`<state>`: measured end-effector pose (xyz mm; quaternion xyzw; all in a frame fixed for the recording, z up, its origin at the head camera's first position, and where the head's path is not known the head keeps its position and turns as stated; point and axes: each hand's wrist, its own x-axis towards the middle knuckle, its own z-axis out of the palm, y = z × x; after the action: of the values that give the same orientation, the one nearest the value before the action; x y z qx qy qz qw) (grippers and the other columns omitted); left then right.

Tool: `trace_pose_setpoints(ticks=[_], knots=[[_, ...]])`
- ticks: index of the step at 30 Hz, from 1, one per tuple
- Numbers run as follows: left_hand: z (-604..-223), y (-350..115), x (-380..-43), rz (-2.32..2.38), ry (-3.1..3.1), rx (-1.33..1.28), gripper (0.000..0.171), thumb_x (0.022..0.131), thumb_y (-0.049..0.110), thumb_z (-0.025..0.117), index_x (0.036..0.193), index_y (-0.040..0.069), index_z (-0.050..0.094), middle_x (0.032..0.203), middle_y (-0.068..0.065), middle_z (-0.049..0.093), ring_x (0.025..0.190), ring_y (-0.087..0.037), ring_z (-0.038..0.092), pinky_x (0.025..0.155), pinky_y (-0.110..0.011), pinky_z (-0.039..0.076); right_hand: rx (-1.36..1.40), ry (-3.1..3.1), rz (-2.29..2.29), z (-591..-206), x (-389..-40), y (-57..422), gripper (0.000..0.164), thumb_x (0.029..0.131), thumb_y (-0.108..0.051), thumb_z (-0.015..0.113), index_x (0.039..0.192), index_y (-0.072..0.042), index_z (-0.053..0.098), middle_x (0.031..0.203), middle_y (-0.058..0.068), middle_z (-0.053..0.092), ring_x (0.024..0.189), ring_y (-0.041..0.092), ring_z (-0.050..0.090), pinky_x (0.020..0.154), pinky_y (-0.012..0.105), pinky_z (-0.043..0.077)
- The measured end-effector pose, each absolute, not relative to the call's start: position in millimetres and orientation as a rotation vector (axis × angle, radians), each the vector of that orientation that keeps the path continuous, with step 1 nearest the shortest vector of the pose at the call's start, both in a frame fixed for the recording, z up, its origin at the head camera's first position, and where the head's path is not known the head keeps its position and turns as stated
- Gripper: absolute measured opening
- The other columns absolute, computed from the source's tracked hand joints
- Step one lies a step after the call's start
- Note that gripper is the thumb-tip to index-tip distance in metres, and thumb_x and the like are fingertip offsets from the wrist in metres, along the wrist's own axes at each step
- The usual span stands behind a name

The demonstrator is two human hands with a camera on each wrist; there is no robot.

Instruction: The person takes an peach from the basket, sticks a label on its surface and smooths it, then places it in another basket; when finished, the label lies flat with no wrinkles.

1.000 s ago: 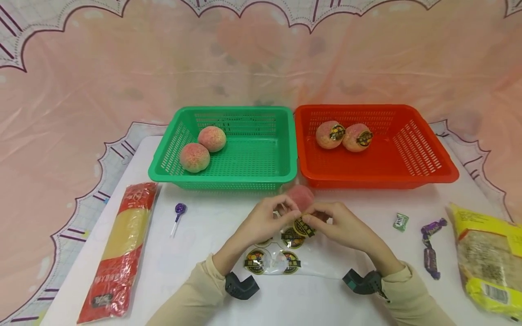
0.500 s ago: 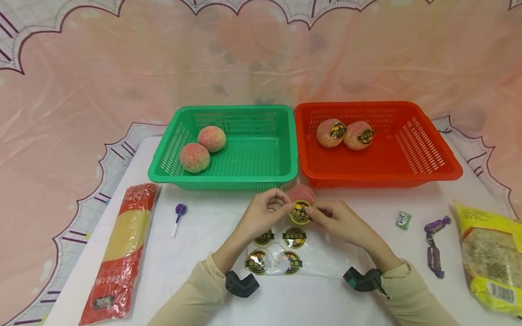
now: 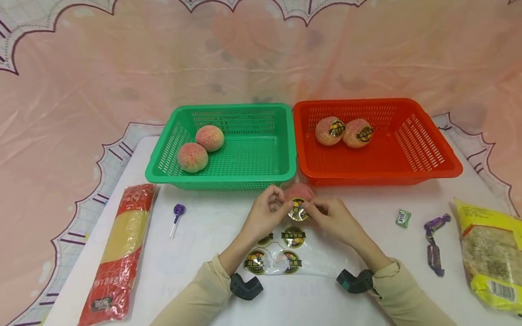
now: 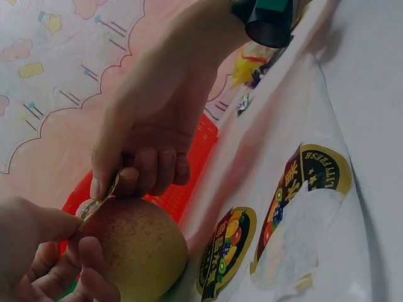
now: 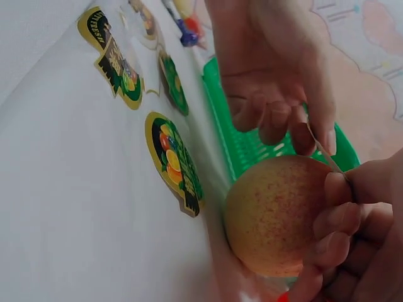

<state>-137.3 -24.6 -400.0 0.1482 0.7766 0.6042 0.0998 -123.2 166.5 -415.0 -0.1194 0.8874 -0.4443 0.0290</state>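
Observation:
A round black-and-gold fruit sticker is stretched between both hands. My left hand pinches its left edge with thumb and forefinger, while my right hand pinches the right edge. Just behind the sticker a pink-and-yellow peach sits on the table; the wrist views show the sticker close to its skin, and whether they touch I cannot tell. Below the hands lies a clear sticker sheet with several more labels, such as one sticker near its top.
A green basket holds two plain peaches. Beside it, a red basket holds two peaches bearing stickers. A noodle packet and lollipop lie left; a green candy, purple-wrapped candies and yellow bag lie right.
Both hands have carried the sticker up from over the sheet to the front of the peach. It has turned from tilted to facing the head camera.

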Motion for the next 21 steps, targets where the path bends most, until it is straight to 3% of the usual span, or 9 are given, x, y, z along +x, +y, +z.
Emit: trace_pose_setpoints(ticks=[6,15,21], knots=[[-420,-24,-145,1.790,2.359,0.444,0.020,0.080,0.016,0.063,0.084,0.008,0.046,0.067,0.000,0.053,0.049,-0.007,0.044,0.045,-0.019,0.037,-0.371,2.776,-1.324,-416,-125,167,0.037,0.088,-0.035,0.052,0.056,-0.016,0.049,0.052,-0.006,0.036,0.050,0.006,0.035,0.044,0.018,0.025],[-421,-24,-147,1.758,2.436,0.518,0.019,0.080,0.016,0.064,0.084,0.011,0.045,0.065,0.000,0.054,0.047,-0.007,0.043,0.041,-0.019,0.035,-0.369,2.804,-1.247,-412,-124,170,0.037,0.087,-0.039,0.052,0.060,-0.014,0.054,0.052,-0.008,0.036,0.051,0.006,0.035,0.045,0.018,0.025],[-422,-24,-146,1.738,2.455,0.544,0.019,0.081,0.017,0.063,0.092,0.012,0.049,0.071,-0.001,0.059,0.053,-0.009,0.051,0.046,-0.020,0.042,-0.371,2.874,-1.165,-412,-124,170,0.038,0.085,-0.042,0.054,0.058,-0.016,0.051,0.051,-0.008,0.033,0.050,0.006,0.034,0.046,0.018,0.023]])
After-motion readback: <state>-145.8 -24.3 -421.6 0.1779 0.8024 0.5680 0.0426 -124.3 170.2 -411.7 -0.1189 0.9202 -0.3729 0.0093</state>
